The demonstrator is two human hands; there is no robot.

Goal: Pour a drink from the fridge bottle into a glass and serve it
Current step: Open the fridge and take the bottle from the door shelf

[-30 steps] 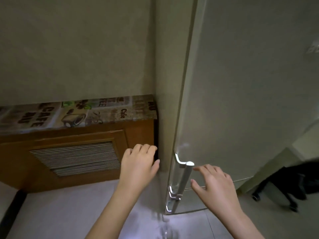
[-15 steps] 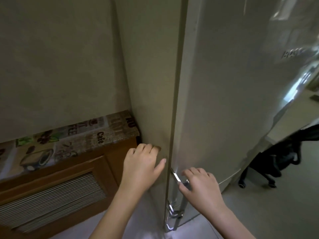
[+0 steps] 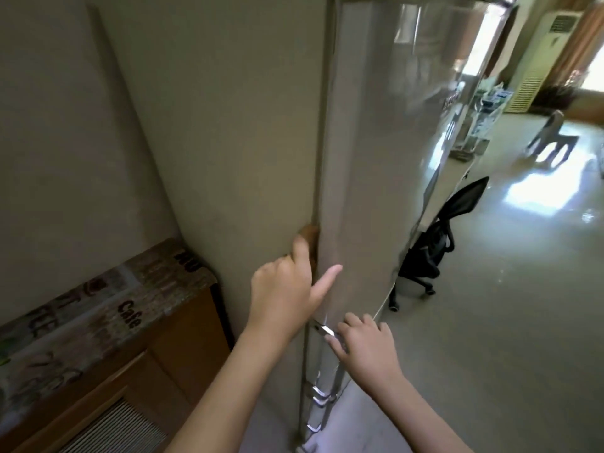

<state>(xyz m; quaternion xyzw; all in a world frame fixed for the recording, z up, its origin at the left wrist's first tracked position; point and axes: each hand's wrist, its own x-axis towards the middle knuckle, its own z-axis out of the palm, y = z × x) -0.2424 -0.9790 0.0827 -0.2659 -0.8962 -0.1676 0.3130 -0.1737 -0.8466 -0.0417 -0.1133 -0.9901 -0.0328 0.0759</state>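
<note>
My left hand [image 3: 284, 294] is up against the fridge door [image 3: 376, 158] at its left edge, fingers curled into the seam, thumb stuck out flat across the door face. Left forearm runs up from bottom centre, wrist straight. My right hand [image 3: 367, 349] sits lower on the same door, palm down, fingers bent over the top of the handle [image 3: 327, 367], thumb tip on the metal. Right forearm comes in from the lower right. Neither hand fully closed; both bare.
</note>
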